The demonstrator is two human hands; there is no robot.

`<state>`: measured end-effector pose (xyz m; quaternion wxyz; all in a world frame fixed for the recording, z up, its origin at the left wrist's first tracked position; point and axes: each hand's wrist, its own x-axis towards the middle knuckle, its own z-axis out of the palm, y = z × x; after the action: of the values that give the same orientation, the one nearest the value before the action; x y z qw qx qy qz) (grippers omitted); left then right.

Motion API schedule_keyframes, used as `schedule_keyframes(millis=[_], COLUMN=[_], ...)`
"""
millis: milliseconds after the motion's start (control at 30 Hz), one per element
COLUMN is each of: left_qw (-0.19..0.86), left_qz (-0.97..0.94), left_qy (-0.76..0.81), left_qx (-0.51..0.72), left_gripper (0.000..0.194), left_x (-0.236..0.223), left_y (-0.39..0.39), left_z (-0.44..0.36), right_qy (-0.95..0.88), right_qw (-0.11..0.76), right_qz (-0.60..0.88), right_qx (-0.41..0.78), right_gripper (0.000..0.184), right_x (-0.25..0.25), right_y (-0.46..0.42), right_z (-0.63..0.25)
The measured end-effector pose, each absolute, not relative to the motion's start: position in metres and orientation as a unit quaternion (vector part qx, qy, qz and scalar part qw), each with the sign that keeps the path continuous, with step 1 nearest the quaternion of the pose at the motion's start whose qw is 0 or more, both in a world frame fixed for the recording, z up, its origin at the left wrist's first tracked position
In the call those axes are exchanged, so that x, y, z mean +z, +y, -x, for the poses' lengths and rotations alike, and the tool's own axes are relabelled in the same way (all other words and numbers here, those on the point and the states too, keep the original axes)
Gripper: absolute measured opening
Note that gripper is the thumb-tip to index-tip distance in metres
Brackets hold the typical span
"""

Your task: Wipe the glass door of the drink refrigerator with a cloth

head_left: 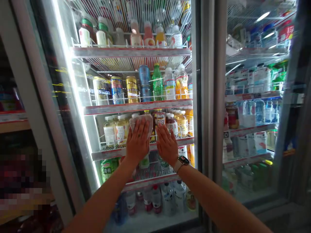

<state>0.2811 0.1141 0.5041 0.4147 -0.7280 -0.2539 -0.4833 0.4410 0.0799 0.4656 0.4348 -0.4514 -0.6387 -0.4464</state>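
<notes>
My left hand [136,142] lies flat, fingers stretched out, pressing a whitish cloth [142,120] against the glass door [80,136] of a lit drinks fridge. My right hand [166,144] lies flat on the same glass just to the right, fingers spread and holding nothing. It has a watch [182,160] on its wrist. Behind the glass at hand height stands a row of bottles [116,129] on a wire shelf.
Shelves above hold cans [132,88] and bottles [157,81]; more bottles [167,197] stand at the bottom. The door's right frame [205,113] runs beside my right hand. A second fridge door [252,106] is to the right. A wooden shelf [12,124] is at the far left.
</notes>
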Motion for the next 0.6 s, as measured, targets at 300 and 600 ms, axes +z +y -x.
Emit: schedule_keyframes(millis=[300,600], left_qw=[0.422,0.408], left_qz=[0.761,0.76], left_qy=[-0.253,-0.233], left_qx=[-0.423,-0.45], left_gripper=[0.072,0.07], left_x=[0.416,0.438], left_y=[0.108,0.11], left_z=[-0.255,-0.277], right_qy=[-0.6,-0.593], right_qw=[0.445,0.443], right_qz=[0.494,0.497], right_qx=[-0.445,-0.452], right_gripper=[0.07,0.069], right_x=[0.46,0.45], right_y=[0.056,0.066], right_z=[-0.536,-0.551])
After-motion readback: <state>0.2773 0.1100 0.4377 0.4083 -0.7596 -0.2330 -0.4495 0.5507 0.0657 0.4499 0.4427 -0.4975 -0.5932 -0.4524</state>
